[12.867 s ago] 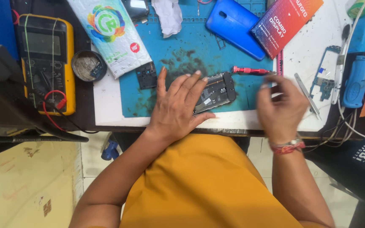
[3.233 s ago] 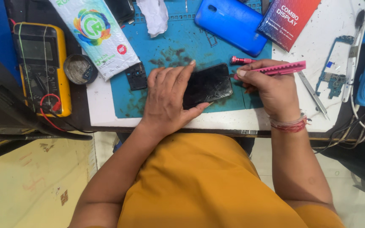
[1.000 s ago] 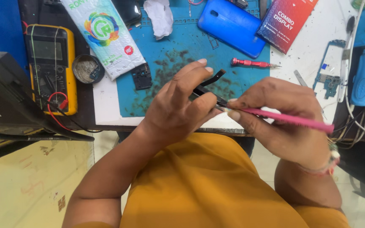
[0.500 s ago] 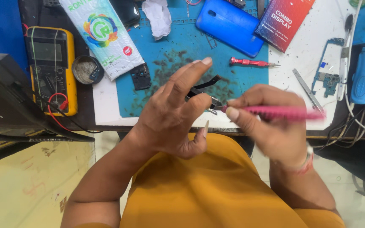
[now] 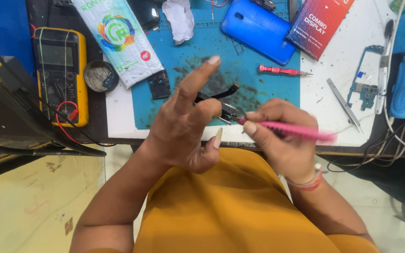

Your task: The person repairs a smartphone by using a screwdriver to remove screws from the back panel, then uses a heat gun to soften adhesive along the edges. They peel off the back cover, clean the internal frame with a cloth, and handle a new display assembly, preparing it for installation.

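My left hand [image 5: 188,126] is raised above the table's front edge and pinches a thin black phone part [image 5: 219,104] edge-on, index finger pointing up. My right hand [image 5: 282,136] grips a pink tool [image 5: 296,131] like a pen; its tip touches the black part's near end. Both hands hover over the blue work mat [image 5: 202,61]. Much of the black part is hidden behind my left fingers.
On the mat lie a blue phone back cover [image 5: 258,29], a red screwdriver [image 5: 282,71], a small black square piece [image 5: 159,85] and a crumpled white tissue [image 5: 180,18]. A yellow multimeter [image 5: 61,70], round tin [image 5: 101,75], white pouch [image 5: 120,37], red box [image 5: 317,23], tweezers [image 5: 344,104] and circuit board [image 5: 365,84] surround it.
The black part has been lifted off the mat and turned edge-on in my left hand. My right hand took up the pink tool and brought its tip to the part.
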